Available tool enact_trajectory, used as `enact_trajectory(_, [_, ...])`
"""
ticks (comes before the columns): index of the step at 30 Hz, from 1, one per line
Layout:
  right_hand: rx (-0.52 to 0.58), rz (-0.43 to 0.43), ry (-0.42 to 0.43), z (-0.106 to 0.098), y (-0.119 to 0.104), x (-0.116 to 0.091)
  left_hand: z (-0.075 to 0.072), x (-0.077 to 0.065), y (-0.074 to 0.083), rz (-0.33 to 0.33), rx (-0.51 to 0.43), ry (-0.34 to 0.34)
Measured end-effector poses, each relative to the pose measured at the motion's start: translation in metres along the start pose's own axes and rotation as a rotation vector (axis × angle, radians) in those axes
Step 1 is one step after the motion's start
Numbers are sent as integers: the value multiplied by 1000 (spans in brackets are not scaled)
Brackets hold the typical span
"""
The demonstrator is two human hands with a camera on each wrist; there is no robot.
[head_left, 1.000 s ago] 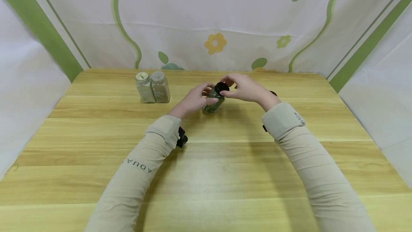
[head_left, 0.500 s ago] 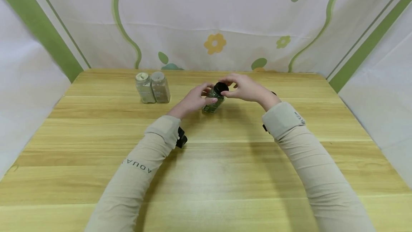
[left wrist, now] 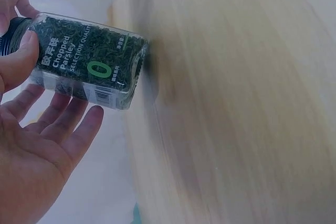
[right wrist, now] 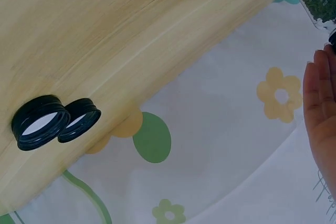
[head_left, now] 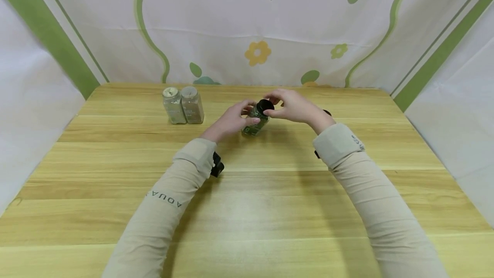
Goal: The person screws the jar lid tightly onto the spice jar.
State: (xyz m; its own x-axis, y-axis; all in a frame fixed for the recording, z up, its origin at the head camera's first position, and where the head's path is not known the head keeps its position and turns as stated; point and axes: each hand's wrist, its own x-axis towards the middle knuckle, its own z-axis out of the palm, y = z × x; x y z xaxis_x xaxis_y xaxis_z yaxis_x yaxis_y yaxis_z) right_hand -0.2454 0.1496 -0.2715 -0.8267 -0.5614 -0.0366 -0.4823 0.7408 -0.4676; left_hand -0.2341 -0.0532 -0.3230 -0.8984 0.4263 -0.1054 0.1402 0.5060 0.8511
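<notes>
Both hands work on one item: the left hand [head_left: 230, 120] grips the parsley jar [head_left: 255, 126] by its body, thumb on one side and fingers along the other, while the right hand [head_left: 292, 105] holds the black cap [head_left: 265, 106] at the neck between curved thumb and fingers. Each hand is spread only to the width of what it holds. With the person at 6 o'clock, the jar is located at 12 o'clock, toward the far edge of the table [head_left: 247, 218]; it is tilted, cap toward 1 o'clock and base toward 7 o'clock. Contact between base and table cannot be confirmed. This divided hold presumably suits a twisting action: the left hand resists rotation, the right hand applies it. The tilt probably brings the cap to the right hand at a comfortable angle. At 11 o'clock, a greenish jar [head_left: 175, 107] and a brownish jar [head_left: 193, 106] stand side by side, pale tops exposed, without black caps; this position likely keeps them clear of both forearms. From the right wrist, two loose caps [right wrist: 41, 123] lie near the table's far edge, before the cloth backdrop [head_left: 224, 7], probably grouped there to keep loose parts together.
</notes>
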Motion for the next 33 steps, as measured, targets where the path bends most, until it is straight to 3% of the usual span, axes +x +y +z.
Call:
enact_trajectory(11, [47, 0, -1, 3, -2, -2, 1, 1, -4, 18, 13, 17])
enact_trajectory(20, [11, 6, 26, 4, -4, -1, 1, 2, -7, 25, 9, 21])
enact_trajectory(33, [15, 78, 16, 0, -4, 0, 3, 1, -3, 44, 31, 36])
